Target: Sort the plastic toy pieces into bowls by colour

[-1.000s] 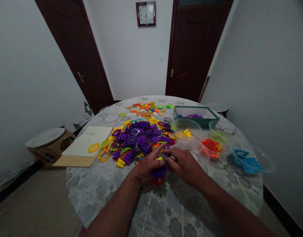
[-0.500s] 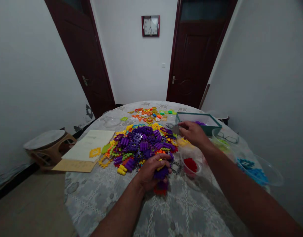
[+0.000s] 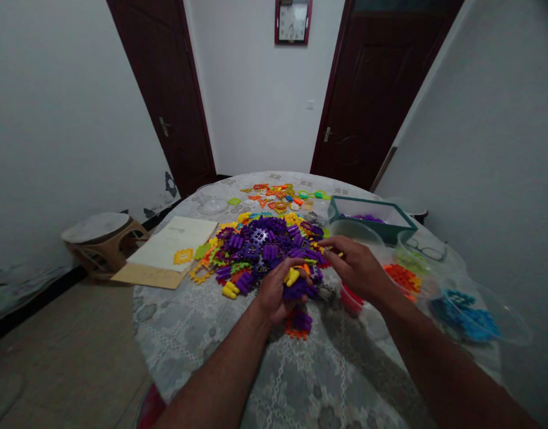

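My left hand [image 3: 276, 295] is cupped, palm up, at the front of the pile. Its fingers are curled round several plastic building pieces: dark purple ones [image 3: 296, 290] and a knobbed yellow one [image 3: 292, 276]. Below it, a purple piece [image 3: 302, 320] and an orange toothed piece [image 3: 296, 333] lie on the cloth. My right hand [image 3: 356, 267] hovers at the pile's right edge, fingers pointing left. Its thumb and forefinger are slightly apart; yellow shows in the gap, seemingly behind the hand. The mixed pile [image 3: 270, 252], mostly purple, lies just beyond both hands.
To the right stand a teal-edged box [image 3: 390, 232] with purple pieces and clear tubs holding red [image 3: 352, 300], orange [image 3: 403, 277] and blue pieces [image 3: 468, 316]. Glasses [image 3: 430, 251] lie behind these. Flat pieces [image 3: 278, 196] are scattered beyond the pile; paper [image 3: 166, 241] lies left.
My right hand has come back from beside the box towards my left hand. My left hand has turned more palm up, showing the pieces in it. The view has tilted down.
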Action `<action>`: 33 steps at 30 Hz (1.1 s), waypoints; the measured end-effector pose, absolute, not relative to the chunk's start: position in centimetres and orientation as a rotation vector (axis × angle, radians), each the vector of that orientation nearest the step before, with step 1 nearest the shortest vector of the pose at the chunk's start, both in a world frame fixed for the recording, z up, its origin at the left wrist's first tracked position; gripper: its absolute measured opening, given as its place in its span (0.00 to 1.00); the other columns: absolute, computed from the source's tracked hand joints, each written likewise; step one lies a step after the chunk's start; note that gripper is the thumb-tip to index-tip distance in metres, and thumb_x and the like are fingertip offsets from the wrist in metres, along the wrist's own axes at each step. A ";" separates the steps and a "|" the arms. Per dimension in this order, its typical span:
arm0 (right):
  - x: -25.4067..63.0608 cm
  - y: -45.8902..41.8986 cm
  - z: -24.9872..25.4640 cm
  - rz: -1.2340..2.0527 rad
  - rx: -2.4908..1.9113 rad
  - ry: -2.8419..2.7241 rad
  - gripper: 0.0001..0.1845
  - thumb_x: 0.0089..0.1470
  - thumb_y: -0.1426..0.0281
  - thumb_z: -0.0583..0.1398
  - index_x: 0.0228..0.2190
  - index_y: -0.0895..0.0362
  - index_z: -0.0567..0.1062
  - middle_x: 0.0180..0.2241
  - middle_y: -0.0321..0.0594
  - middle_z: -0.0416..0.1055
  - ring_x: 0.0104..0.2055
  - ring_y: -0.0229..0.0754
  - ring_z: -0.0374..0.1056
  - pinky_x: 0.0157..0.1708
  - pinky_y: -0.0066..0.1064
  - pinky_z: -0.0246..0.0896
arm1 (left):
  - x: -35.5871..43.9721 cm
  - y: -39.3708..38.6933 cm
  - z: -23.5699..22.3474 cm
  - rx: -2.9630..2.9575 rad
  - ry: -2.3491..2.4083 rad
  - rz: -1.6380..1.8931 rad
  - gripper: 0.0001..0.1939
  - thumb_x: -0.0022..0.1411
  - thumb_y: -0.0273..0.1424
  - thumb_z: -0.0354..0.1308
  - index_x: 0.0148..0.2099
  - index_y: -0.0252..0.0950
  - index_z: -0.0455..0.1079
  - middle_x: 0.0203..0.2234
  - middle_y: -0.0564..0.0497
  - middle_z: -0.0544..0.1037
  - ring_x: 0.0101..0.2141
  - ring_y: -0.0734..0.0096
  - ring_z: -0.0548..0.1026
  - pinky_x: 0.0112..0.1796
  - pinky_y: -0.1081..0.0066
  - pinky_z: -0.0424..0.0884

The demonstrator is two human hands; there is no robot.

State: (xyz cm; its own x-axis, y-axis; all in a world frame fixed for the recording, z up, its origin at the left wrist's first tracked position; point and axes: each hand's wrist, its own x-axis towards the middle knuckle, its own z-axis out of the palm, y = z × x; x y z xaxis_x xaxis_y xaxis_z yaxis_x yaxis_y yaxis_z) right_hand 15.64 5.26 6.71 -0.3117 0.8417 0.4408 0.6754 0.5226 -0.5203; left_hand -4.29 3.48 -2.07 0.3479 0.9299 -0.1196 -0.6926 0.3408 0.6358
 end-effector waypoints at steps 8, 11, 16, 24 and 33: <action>13.0 -1.3 3.0 0.329 -1.012 -2.207 0.17 0.63 0.73 0.59 0.52 0.48 0.76 0.53 0.46 0.73 0.55 0.49 0.72 0.53 0.45 0.72 | -3.9 3.2 -1.9 0.483 0.516 1.162 0.34 0.62 0.61 0.56 0.47 0.33 0.74 0.33 0.46 0.78 0.30 0.67 0.78 0.27 0.71 0.76; 12.3 -1.3 3.1 0.319 -1.046 -2.230 0.16 0.63 0.73 0.59 0.51 0.49 0.76 0.52 0.46 0.71 0.54 0.49 0.72 0.53 0.44 0.72 | -3.9 3.2 -2.1 0.471 0.532 1.171 0.36 0.60 0.64 0.56 0.47 0.34 0.74 0.33 0.47 0.78 0.30 0.68 0.77 0.27 0.72 0.74; 11.2 -1.6 3.7 0.362 -1.041 -2.347 0.12 0.64 0.75 0.58 0.47 0.50 0.74 0.48 0.44 0.73 0.52 0.47 0.71 0.53 0.43 0.70 | -3.3 3.3 -2.3 0.508 0.560 1.203 0.36 0.58 0.64 0.58 0.40 0.32 0.74 0.29 0.48 0.77 0.28 0.69 0.75 0.29 0.72 0.71; 11.0 -2.2 4.3 0.372 -1.078 -2.242 0.08 0.66 0.69 0.57 0.44 0.51 0.75 0.42 0.42 0.77 0.44 0.46 0.74 0.46 0.38 0.70 | -3.6 3.7 -2.4 0.362 0.503 1.118 0.24 0.63 0.53 0.61 0.35 0.35 0.71 0.26 0.52 0.74 0.24 0.71 0.74 0.25 0.73 0.69; 18.2 5.8 8.6 0.424 -1.548 -1.913 0.18 0.62 0.57 0.59 0.40 0.56 0.81 0.26 0.37 0.77 0.24 0.40 0.72 0.25 0.29 0.67 | -4.0 3.0 -1.3 0.364 0.524 1.077 0.11 0.60 0.37 0.60 0.40 0.35 0.70 0.29 0.49 0.76 0.25 0.66 0.77 0.20 0.71 0.71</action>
State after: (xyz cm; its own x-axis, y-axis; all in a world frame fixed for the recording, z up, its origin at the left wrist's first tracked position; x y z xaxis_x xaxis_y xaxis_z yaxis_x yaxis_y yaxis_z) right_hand 18.17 5.82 8.63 -0.1081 0.9565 0.2710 0.7527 0.2568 -0.6062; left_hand -4.01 3.04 -1.31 0.3713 0.9006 -0.2261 -0.7335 0.4337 0.5233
